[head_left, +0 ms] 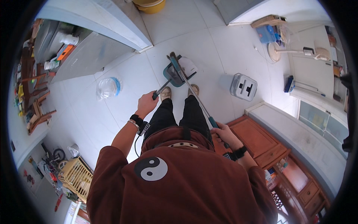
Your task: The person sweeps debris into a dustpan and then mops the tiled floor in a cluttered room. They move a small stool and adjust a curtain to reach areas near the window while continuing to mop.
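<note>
My left hand is closed around the short handle of a teal dustpan, which lies on the floor just ahead of my shoes. My right hand grips the teal-ended handle of a long broom. The broom's teal head, with dark bristles, sits over the dustpan. A white object lies in or against the dustpan's far right side; I cannot make out what it is, and the dustpan's contents are partly hidden.
On the white tiled floor stand a bundle in clear plastic and a grey bucket. A yellow basin is ahead. Shelves line the left, a wooden cabinet the right, and a rattan chair stands behind left.
</note>
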A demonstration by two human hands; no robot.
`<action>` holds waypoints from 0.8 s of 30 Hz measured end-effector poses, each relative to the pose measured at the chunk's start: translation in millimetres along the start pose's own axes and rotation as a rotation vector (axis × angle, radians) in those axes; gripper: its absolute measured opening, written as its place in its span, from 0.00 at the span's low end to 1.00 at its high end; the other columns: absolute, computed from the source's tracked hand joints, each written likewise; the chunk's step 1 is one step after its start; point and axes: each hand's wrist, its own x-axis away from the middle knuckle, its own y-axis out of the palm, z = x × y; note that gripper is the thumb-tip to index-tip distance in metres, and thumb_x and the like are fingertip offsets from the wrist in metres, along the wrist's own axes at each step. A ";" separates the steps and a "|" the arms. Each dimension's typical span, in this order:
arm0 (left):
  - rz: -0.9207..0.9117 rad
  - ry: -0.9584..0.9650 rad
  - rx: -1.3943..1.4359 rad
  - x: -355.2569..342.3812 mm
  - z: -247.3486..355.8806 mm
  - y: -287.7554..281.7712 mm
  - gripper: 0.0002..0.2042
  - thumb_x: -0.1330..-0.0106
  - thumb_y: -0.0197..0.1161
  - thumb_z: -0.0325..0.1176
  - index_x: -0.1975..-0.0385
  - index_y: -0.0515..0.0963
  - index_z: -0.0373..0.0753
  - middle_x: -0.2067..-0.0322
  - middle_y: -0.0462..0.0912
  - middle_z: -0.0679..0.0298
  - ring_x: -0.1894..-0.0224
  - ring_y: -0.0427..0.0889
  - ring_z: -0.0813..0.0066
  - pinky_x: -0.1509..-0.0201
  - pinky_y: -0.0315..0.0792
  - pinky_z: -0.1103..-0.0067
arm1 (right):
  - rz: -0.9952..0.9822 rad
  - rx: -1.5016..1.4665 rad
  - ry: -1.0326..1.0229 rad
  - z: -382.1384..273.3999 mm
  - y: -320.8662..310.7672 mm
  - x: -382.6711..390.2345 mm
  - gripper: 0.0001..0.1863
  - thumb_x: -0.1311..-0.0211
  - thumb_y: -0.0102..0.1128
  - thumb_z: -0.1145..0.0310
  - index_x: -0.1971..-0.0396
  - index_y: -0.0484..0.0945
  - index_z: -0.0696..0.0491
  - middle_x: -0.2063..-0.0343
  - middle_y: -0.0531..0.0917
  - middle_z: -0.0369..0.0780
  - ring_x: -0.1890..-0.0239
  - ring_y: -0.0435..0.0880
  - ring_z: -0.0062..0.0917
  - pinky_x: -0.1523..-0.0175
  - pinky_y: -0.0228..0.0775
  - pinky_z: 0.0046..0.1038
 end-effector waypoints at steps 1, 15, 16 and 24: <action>0.029 -0.019 0.010 6.4 -3.4 0.4 0.18 0.41 0.61 0.44 0.54 0.79 0.42 0.70 0.83 0.52 0.65 0.82 0.51 0.62 0.76 0.64 | 0.008 0.019 0.003 -2.7 -5.2 10.3 0.20 0.35 0.51 0.70 0.43 0.69 0.53 0.82 0.70 0.31 0.87 0.66 0.14 0.85 0.57 0.19; 0.315 -0.344 0.233 98.8 22.9 68.0 0.19 0.41 0.61 0.44 0.52 0.79 0.42 0.70 0.83 0.52 0.64 0.82 0.51 0.59 0.76 0.64 | -0.099 -0.017 0.027 -51.3 -101.5 106.7 0.19 0.33 0.51 0.70 0.43 0.67 0.50 0.82 0.65 0.29 0.87 0.60 0.11 0.86 0.47 0.13; 0.320 -0.385 0.269 102.9 25.0 71.1 0.20 0.41 0.61 0.45 0.52 0.78 0.42 0.70 0.83 0.51 0.65 0.82 0.51 0.59 0.76 0.64 | -0.125 -0.049 0.037 -53.7 -103.8 108.0 0.13 0.33 0.50 0.70 0.49 0.69 0.51 0.83 0.65 0.30 0.87 0.59 0.10 0.86 0.46 0.13; 0.570 -0.464 0.508 195.5 -12.3 94.8 0.16 0.41 0.64 0.39 0.59 0.79 0.34 0.73 0.82 0.49 0.69 0.83 0.53 0.66 0.74 0.68 | -0.237 -0.118 0.222 -51.9 -79.5 100.1 0.06 0.32 0.50 0.68 0.57 0.66 0.45 0.83 0.66 0.31 0.89 0.58 0.11 0.88 0.45 0.13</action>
